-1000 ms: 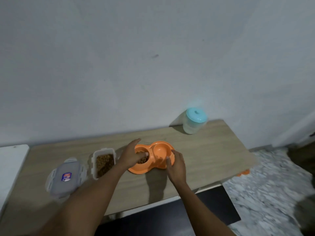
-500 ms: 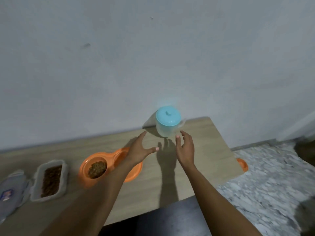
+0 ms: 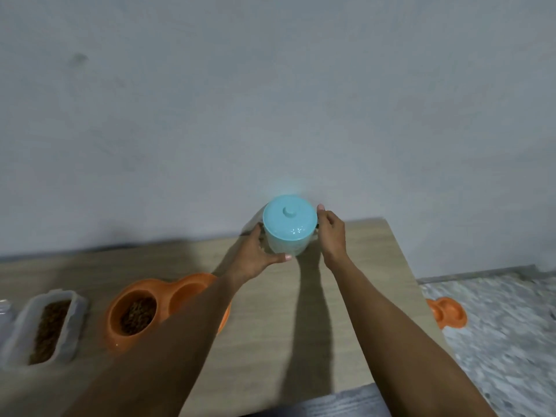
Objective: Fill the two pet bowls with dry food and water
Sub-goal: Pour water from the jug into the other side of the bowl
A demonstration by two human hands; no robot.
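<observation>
A translucent plastic jug (image 3: 285,245) with a round pale blue lid (image 3: 289,218) stands upright at the far edge of the light wood-grain counter (image 3: 264,326), close against the grey wall (image 3: 270,100). Both hands are on it. The left hand (image 3: 255,254) cups its left side, with the thumb lying along the near base. The right hand (image 3: 331,233) curls against its right side, one fingertip showing by the lid's rim. It may be holding a handle there, but the hand hides that part.

To the near left, on the counter, sits an orange plastic double pet bowl (image 3: 164,293). Its left compartment holds brown dry food (image 3: 138,314). The right compartment looks bare, though the left forearm covers much of it. Further left is a clear rectangular plastic container (image 3: 76,320), lid off, with more of the brown food inside.

On the speckled grey floor (image 3: 496,341), right of the counter, lies a second orange double bowl (image 3: 449,314).
</observation>
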